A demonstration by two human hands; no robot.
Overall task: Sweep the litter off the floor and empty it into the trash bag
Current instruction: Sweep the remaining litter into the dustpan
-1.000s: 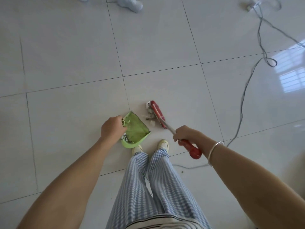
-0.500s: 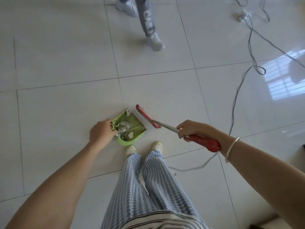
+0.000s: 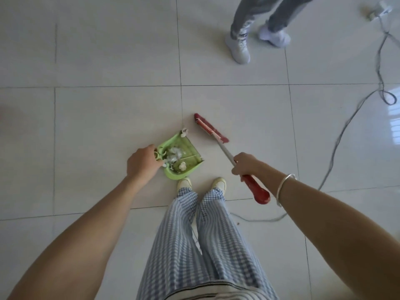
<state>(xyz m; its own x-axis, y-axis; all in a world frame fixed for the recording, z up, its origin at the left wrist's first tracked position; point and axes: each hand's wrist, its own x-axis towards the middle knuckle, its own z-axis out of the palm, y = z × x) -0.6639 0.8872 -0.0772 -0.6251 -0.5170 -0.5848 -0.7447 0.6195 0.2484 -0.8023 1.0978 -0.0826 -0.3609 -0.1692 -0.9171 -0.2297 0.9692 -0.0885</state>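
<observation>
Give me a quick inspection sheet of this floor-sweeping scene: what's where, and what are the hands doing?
Surface: glossy white tiled floor, window glare at right.
Job's things: green dustpan on the floor holding white litter; red broom, head beside the pan's open edge.
Clutter: white scrap at the pan's far corner; dark speck near the wearer's feet.
Hands: left hand holds the dustpan's handle; right hand grips the broom's handle.
Cables: grey cable trails across the floor at right, towards a power strip.
Surroundings: another person's legs and white shoes ahead.
</observation>
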